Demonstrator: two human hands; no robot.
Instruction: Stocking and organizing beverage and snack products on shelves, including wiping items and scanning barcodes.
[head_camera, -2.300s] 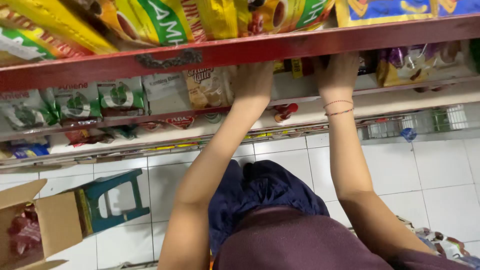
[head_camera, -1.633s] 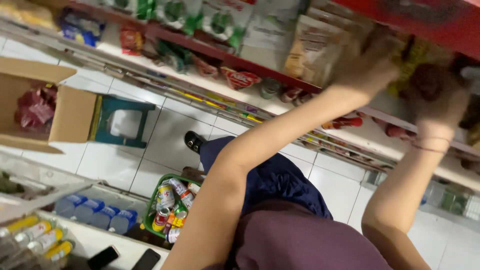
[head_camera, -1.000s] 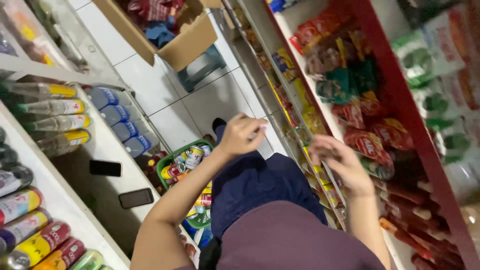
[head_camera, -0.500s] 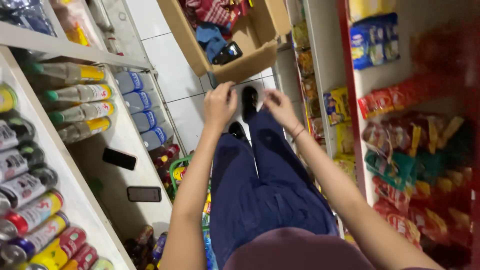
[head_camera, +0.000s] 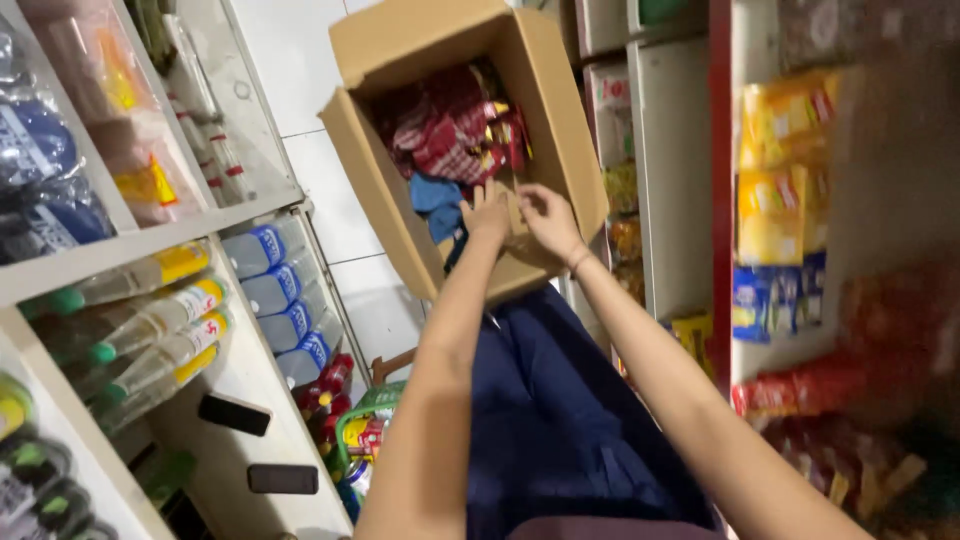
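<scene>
Both hands, left hand (head_camera: 487, 215) spread and right hand (head_camera: 548, 217) loosely curled, reach into the open brown cardboard box (head_camera: 380, 175) beside red snack packets (head_camera: 450, 125).

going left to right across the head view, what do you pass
Shelf of bottles → clear bottles with blue labels → cardboard box → left hand → right hand → red shelf post → yellow snack packs
</scene>
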